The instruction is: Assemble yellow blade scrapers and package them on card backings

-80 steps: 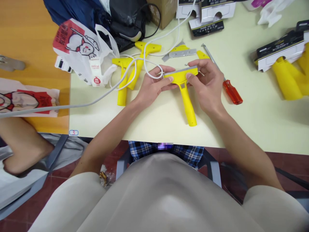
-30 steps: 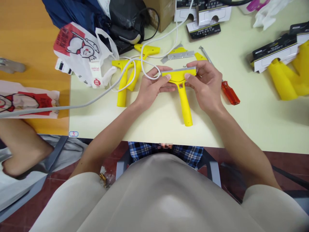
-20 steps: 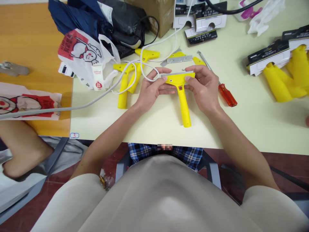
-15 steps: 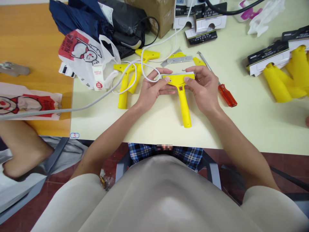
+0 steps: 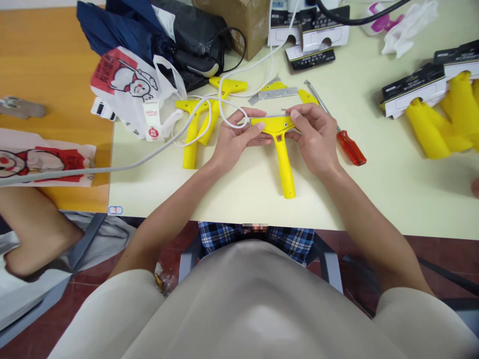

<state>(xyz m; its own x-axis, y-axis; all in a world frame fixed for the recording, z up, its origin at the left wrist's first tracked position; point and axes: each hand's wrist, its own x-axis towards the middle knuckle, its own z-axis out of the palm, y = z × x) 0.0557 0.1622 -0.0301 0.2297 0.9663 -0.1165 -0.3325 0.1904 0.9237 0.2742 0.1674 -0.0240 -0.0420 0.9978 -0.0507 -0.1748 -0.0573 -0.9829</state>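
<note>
A yellow scraper (image 5: pixel 285 164) with a T-shaped head and a pale blade edge along its top lies with its handle toward me. My left hand (image 5: pixel 237 137) grips the left end of the head, thumb on the front face and fingers behind. At the right end, my right hand (image 5: pixel 316 134) pinches the head, its thumb near the upper corner. A small screw hole shows beside that thumb. Just beyond the head lies a small screw (image 5: pixel 283 109). Farther back is a metal strip (image 5: pixel 277 93) on a yellow part. A screwdriver (image 5: pixel 351 148) with a red handle rests right of my right hand.
Two yellow scrapers (image 5: pixel 191 139) lie to the left under a white cable (image 5: pixel 157 154). Plastic bags (image 5: pixel 130 80), a cardboard box (image 5: pixel 249 25) and black-and-white packaging (image 5: pixel 310 57) stand at the back. More yellow handles (image 5: pixel 428 129) lie on the right. Another person's arm (image 5: pixel 41 229) is at left.
My right thumb has shifted up from the head's face to its upper right corner, uncovering the screw hole there. My left hand keeps its hold.
</note>
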